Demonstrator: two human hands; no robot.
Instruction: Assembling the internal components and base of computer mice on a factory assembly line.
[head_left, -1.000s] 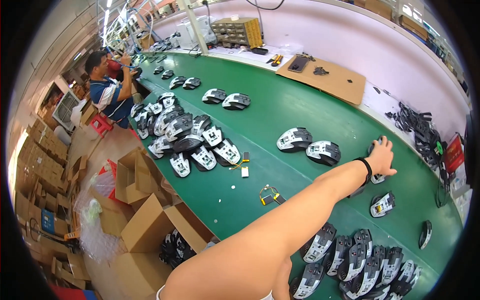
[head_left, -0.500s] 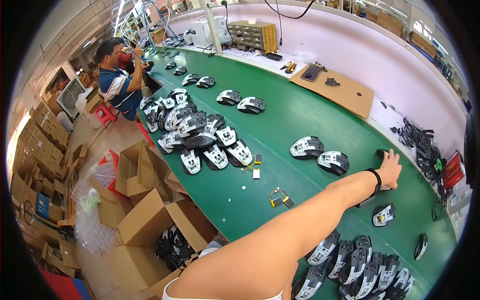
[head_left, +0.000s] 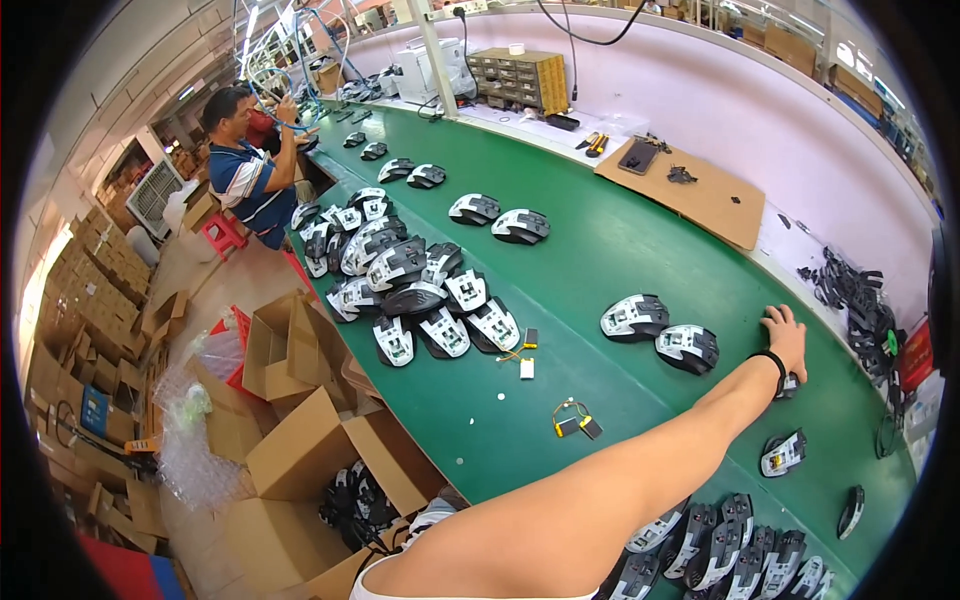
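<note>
My left arm, with a black band at its wrist, stretches from the lower edge across the green table. At its far right end, my left hand (head_left: pixel 787 335) is palm down with its fingers apart. It is low over the tabletop; whatever lies under the palm is hidden. A partly covered mouse (head_left: pixel 789 386) shows by the wrist. Closer to me are an opened mouse (head_left: pixel 783 454) with a yellow part inside and a dark shell piece (head_left: pixel 851 512) on edge. Two half-built black-and-white mice (head_left: pixel 687 348) stand left of the hand. My right hand is out of view.
Mouse bodies are heaped at the left (head_left: pixel 397 264) and below my arm (head_left: pixel 740 545). Small wired batteries (head_left: pixel 578 426) lie mid-table. A cardboard sheet (head_left: pixel 690 195) and a pile of black parts (head_left: pixel 848 290) line the wall. Open cartons (head_left: pixel 310 440) stand beside the table; another person (head_left: pixel 240 165) works far left.
The view has shifted, so the table things appear further right and lower. My left hand has moved over the dark piece that lay beside its fingers, and this is now covered.
</note>
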